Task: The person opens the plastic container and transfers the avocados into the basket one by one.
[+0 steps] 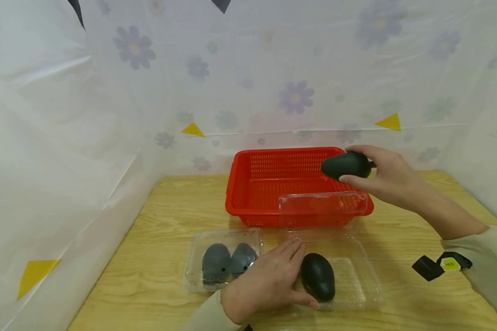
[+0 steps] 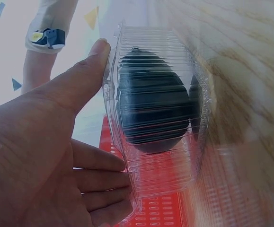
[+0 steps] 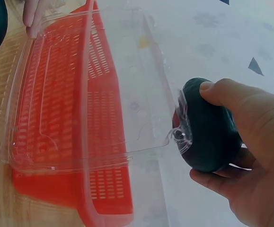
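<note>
In the head view, my right hand (image 1: 391, 177) holds a dark green avocado (image 1: 348, 165) between thumb and fingers, above the right side of the red basket. The right wrist view shows the same avocado (image 3: 210, 127) beyond the edge of a raised clear lid (image 3: 148, 94). This lid belongs to an open clear plastic clamshell box (image 1: 358, 280) on the table. A second avocado (image 1: 318, 277) lies in the left part of its base. My left hand (image 1: 271, 278) rests along the box's left side, fingers fairly straight, thumb at the near rim (image 2: 109, 90).
A red perforated basket (image 1: 236, 188) stands behind the open box, partly behind its lid. To the left is another clear box (image 1: 194, 257), seemingly closed, with two dark avocados (image 1: 216, 262) inside. A white flowered sheet (image 1: 248, 101) surrounds the wooden table (image 1: 157, 257).
</note>
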The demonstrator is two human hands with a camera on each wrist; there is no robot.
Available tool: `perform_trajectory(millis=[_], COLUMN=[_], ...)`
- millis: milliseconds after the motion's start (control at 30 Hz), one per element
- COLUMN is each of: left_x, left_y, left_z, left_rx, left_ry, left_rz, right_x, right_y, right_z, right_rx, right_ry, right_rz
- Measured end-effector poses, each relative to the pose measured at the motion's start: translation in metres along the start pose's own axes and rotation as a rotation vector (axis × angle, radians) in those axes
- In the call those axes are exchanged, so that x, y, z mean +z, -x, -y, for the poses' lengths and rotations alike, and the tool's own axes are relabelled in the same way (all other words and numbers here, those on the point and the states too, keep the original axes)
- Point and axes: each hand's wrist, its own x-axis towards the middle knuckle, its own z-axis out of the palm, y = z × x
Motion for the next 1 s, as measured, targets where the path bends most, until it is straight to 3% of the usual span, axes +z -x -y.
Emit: perform_trajectory(millis=[467,1000], left_x=[-0.001,0.0], left_y=[-0.003,-0.003], left_z=[-0.001,-0.003], left_rx=[-0.022,-0.016], left_ry=[0.018,0.003], left_rz=[0.016,0.012], right_x=[0.013,0.018], right_y=[-0.01,-0.019], right_z=[-0.018,-0.042], right_rx=[0.02,0.075], right_ry=[-0.008,-0.142], right_rz=[0.121,0.232])
